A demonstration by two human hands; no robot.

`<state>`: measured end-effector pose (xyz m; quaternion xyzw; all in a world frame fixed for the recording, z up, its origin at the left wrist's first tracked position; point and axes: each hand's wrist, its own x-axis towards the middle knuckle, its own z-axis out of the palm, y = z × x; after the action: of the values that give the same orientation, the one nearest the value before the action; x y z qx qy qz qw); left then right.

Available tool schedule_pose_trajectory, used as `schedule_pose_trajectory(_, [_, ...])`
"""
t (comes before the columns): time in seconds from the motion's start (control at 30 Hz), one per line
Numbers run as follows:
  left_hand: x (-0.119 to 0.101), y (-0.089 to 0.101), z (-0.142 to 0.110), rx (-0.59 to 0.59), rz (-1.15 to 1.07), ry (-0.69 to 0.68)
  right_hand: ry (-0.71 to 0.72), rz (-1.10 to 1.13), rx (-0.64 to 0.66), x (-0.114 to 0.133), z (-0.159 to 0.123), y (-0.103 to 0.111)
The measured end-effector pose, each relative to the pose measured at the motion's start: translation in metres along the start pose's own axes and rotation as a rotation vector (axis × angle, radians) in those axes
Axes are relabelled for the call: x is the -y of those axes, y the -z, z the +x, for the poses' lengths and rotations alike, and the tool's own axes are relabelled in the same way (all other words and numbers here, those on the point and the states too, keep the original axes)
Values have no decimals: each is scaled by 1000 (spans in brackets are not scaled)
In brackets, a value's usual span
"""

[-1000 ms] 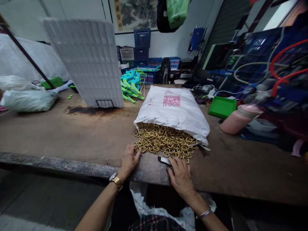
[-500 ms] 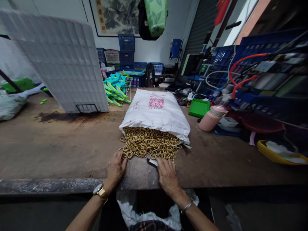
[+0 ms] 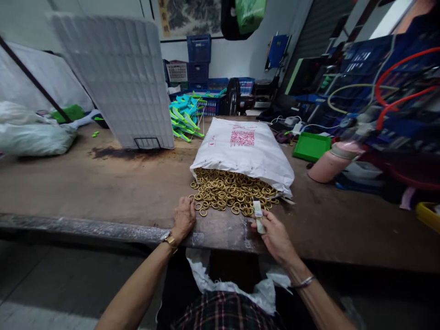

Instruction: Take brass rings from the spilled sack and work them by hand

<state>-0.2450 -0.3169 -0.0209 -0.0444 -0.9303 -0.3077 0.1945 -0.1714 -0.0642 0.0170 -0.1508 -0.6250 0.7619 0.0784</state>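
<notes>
Change shows mostly on the right. Half a second ago the slim tool [image 3: 258, 216] lay aslant by the right hand [image 3: 277, 233], its dark tip toward the left; now that hand pinches it by its pale handle, and the tip points to the far side, over the near right edge of the brass rings [image 3: 228, 190]. What kind of tool it is cannot be made out. For the work in hand, this means the tool is in the grip and aimed at the rings rather than resting flat before them.

The left hand [image 3: 185, 214] has drawn its fingers closer together. It is at the near left edge of the rings, its fingertips seemingly against the outermost ones; whether it holds one cannot be told.

The rings themselves spill from the near, open mouth of the white sack [image 3: 245, 151], which lies on its side on the desk [image 3: 137, 197]. Most of them sit heaped just outside the mouth, with a couple apart at the near left, beside the left hand.
</notes>
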Motion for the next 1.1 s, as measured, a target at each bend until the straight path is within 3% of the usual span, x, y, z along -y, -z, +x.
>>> schedule_pose_trajectory(0.1, [-1,8,-1,-54,-262,90,-138,179,143,13,-8,-5])
schedule_pose_trajectory(0.17, [-8,16,-6,-12,-452,175,-187,252,215,14,-12,-10])
schedule_pose_trajectory(0.33, [-43,38,-34,293,-1047,403,-192,301,293,6,-19,-30])
schedule_pose_trajectory(0.5, [-73,40,-64,496,-1320,508,-196,195,347,-1,-25,-52])
schedule_pose_trajectory(0.63, [-79,35,-70,511,-1384,537,-215,227,378,-4,-23,-52])
schedule_pose_trajectory(0.87, [-80,34,-69,528,-1275,506,-241,269,393,-6,-24,-48])
schedule_pose_trajectory(1.1, [-86,41,-71,580,-1177,431,-80,-105,377,-8,-30,-58])
